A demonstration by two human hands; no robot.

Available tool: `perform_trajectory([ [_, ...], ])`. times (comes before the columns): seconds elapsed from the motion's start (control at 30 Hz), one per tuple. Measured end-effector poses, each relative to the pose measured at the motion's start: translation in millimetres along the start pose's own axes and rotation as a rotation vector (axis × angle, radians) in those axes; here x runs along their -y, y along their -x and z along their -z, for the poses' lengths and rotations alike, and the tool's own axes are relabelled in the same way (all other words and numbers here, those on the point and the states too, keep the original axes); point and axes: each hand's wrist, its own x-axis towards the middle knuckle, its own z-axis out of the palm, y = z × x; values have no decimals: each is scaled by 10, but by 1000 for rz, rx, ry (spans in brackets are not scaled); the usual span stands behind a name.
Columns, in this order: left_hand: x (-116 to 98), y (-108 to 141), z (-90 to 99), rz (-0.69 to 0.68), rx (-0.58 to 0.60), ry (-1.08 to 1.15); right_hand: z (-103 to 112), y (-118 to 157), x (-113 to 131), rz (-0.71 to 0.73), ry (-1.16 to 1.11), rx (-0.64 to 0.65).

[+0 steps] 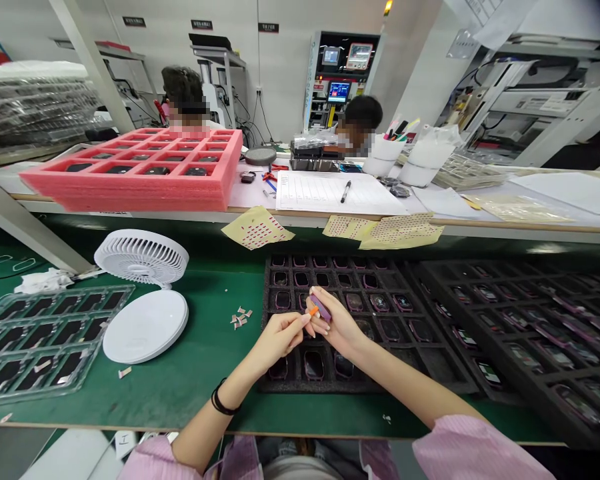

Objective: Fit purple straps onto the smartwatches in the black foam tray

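Observation:
A small purple watch-like case [321,308] is held in my right hand [336,323], above a black foam tray [300,385]. My left hand [284,339] meets it from the left, thumb and forefinger pinched together beside a small orange piece [313,311] at the case. What the left fingertips grip is too small to make out. Purple-rimmed watch cases [313,365] sit in the tray's compartments below both hands. Several small pale strips [240,319] lie on the green mat to the left of my hands.
A white fan [145,327] stands left, beside clear plastic trays [83,380] of dark parts. More foam trays [485,313] fill the right. The shelf ahead holds a pink foam tray [145,193], papers [330,192] and a pen [346,192]. Two people [183,90] are beyond it.

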Motion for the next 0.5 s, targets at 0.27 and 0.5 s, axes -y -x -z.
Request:
perform_trajectory([
  [0.27, 5, 16, 11, -41, -14, -58, 9, 27, -4, 46, 110, -41],
  [0.5, 21, 13, -76, -129, -19, -38, -49, 36, 15, -80, -71, 13],
])
